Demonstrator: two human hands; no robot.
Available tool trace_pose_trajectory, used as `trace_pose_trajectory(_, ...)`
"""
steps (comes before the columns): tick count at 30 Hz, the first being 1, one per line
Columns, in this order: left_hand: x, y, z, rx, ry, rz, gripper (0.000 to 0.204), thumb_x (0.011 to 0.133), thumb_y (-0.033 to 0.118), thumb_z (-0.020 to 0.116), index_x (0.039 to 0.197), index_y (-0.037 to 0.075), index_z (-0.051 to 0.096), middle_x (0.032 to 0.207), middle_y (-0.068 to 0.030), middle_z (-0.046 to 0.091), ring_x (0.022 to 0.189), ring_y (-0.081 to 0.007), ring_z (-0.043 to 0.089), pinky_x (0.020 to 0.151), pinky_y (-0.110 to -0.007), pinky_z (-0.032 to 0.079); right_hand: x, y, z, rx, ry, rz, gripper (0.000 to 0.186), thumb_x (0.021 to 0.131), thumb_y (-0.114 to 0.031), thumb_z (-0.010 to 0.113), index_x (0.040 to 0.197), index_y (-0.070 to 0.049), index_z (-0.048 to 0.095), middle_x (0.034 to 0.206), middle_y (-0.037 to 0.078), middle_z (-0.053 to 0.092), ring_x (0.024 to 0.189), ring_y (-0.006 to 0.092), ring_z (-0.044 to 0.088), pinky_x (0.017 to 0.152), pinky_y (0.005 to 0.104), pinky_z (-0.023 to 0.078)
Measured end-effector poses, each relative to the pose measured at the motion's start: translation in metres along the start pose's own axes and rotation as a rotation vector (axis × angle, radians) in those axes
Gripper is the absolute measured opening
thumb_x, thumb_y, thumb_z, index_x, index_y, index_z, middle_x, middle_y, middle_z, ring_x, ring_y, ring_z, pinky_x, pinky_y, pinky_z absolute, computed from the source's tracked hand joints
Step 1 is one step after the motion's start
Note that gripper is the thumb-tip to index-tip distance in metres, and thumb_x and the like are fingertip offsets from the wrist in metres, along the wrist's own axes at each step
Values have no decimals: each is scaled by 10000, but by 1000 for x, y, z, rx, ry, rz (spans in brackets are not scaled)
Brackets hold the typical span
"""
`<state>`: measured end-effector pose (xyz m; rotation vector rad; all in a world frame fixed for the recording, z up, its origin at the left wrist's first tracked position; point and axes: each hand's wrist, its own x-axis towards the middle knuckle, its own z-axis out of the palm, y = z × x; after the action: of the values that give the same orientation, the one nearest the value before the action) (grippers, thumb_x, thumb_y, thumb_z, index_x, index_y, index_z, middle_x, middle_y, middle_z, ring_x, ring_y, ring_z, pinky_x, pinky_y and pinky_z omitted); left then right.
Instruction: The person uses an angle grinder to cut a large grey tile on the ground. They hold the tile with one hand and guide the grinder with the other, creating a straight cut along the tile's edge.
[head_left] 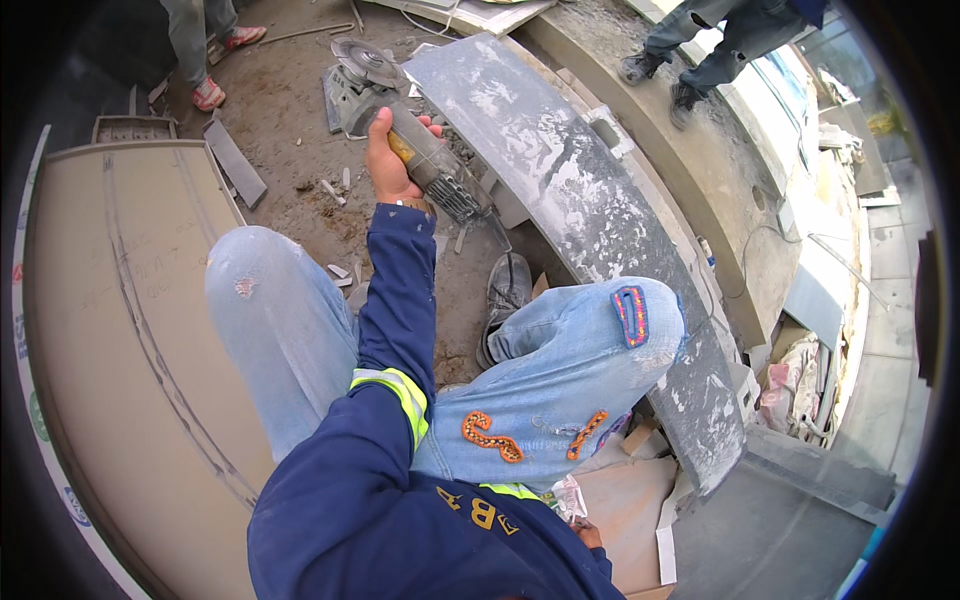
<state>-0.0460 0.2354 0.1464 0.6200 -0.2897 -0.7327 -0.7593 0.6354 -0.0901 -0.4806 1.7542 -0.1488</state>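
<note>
Navy jacket (400, 525) cloth fills the lower part of the head view, with gold lettering on the chest and a bright reflective band round the left sleeve (400, 285). Beyond it spread the person's faded jeans (560, 400), knees bent apart, coloured patches on the right leg. Out past the knees, the left hand (395, 165) is wrapped round the body of an angle grinder (425, 155), thumb on one side and fingertips showing on the other; its disc (368, 63) points away from the person. The grinder is seen over the dirt ground (290, 130), just beside the left long edge of a grey slab (540, 125) smeared white, near that slab's far end. Low by the jacket's right side, the right hand (588, 535) is partly hidden, near a crumpled packet (568, 498); whether it grips anything I cannot tell. Along the left stands a beige panel (90, 330) with dark streaks, a loose grey strip (235, 163) near its far right corner. Two other people's legs show farther off, one pair ending in red shoes (208, 94), the other in dark shoes (685, 103) by a concrete ledge (700, 170).
</note>
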Motion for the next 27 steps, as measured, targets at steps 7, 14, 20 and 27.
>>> trace_pose_trajectory(7,8,-7,-21,14,56,2,521,887,486,670,1034,-11,611,910,-150,687,778,-266,721,655,-390,605,-27,-21,48,-347,70,-21,330,918,-83,636,1223,23,570,860,173,717,643,248,682,541,381,566)
trace_pose_trajectory(14,15,0,-32,-82,120,38,521,899,507,649,1052,11,603,932,-145,680,794,-265,713,677,-415,597,-33,-40,66,-462,155,-36,333,901,-119,681,1182,37,597,844,159,716,669,240,680,596,370,556)
trace_pose_trajectory(20,15,-2,-30,-120,128,21,517,918,511,614,1070,17,598,935,-148,675,797,-273,708,696,-430,595,-44,-41,73,-534,198,-66,343,887,-150,719,1147,49,621,830,148,716,692,234,678,642,361,548)
trace_pose_trajectory(27,14,-4,-28,-113,104,-4,521,910,521,608,1065,23,596,946,-149,677,819,-278,707,716,-436,599,-64,-68,76,-791,429,-118,363,870,-186,764,1107,63,648,814,134,715,718,226,676,697,350,539)
